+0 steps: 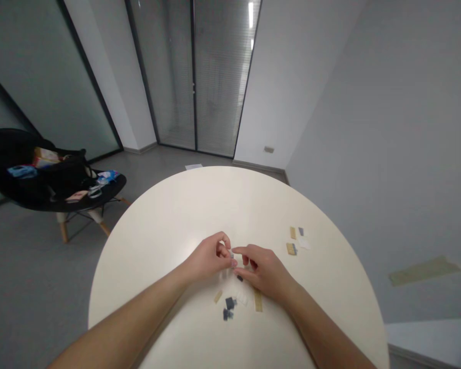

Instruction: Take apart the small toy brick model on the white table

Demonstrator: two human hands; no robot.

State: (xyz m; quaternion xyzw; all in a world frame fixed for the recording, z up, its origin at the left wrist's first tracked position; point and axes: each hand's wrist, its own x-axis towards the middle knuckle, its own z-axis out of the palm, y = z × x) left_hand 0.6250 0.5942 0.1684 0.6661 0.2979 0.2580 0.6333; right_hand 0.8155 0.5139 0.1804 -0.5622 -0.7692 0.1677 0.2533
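Above the middle of the round table, my left hand pinches a small greyish piece between its fingertips. Fingers cover most of that piece, so its kind does not show. My right hand comes in from the other side, index finger stretched to the piece and thumb lower down, with a gap between them. Just under the right thumb is a small black piece. Nearer to me lie a dark square piece, a smaller dark piece, a short tan strip and a longer tan strip.
Right of my hands, a tan piece, a grey piece, a pale scrap and a tan-and-grey piece lie on the white table. A black chair with bags stands at the left.
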